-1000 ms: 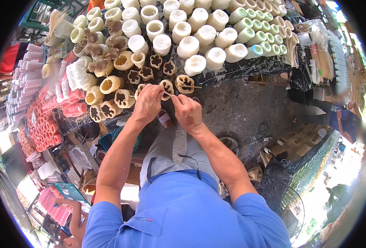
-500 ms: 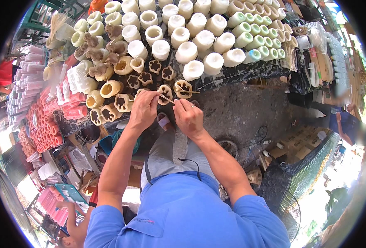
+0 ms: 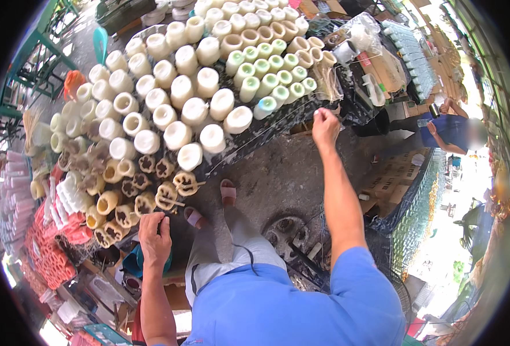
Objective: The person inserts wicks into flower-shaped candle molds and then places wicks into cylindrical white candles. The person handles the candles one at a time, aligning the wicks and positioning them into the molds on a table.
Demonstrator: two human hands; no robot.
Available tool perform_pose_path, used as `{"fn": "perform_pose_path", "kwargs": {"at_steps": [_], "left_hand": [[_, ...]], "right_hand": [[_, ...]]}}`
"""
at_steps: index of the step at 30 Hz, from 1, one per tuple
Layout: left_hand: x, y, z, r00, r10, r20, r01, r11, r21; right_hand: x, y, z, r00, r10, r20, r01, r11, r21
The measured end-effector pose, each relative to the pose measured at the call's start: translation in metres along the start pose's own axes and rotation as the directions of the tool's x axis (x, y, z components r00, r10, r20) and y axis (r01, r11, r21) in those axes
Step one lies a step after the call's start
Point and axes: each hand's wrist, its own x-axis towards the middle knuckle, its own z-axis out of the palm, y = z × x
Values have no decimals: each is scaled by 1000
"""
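Our right hand pinches narrowly; we cannot tell the grip of our left hand. White wax cylinders and beige flower-holed wax shells crowd the black surface.

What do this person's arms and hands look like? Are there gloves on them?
No gloves! The left hand and right hand are both bare. The right arm has a short, plain blue sleeve, matching the blue shirt, and is bare below it. No watch shows on either arm. A ring would be too small to make out here.
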Motion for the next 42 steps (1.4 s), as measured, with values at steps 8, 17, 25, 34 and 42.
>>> {"fn": "perform_pose_path", "kwargs": {"at_steps": [8,17,25,34,42], "left_hand": [[61,96,80,988,139,67,-132,987,-94],[163,217,236,865,394,310,-198,837,-511],[274,286,360,712,584,390,-483,810,-332],[325,309,435,650,500,572,-505,847,-167],[335,300,481,641,469,608,-591,807,0]], "right_hand": [[189,121,37,956,228,186,-143,911,-386],[220,138,61,874,339,348,-184,894,-410],[225,137,61,882,319,346,-220,929,-297],[230,132,61,873,355,335,-228,904,-362],[219,121,60,926,213,312,-119,949,-294]]}}
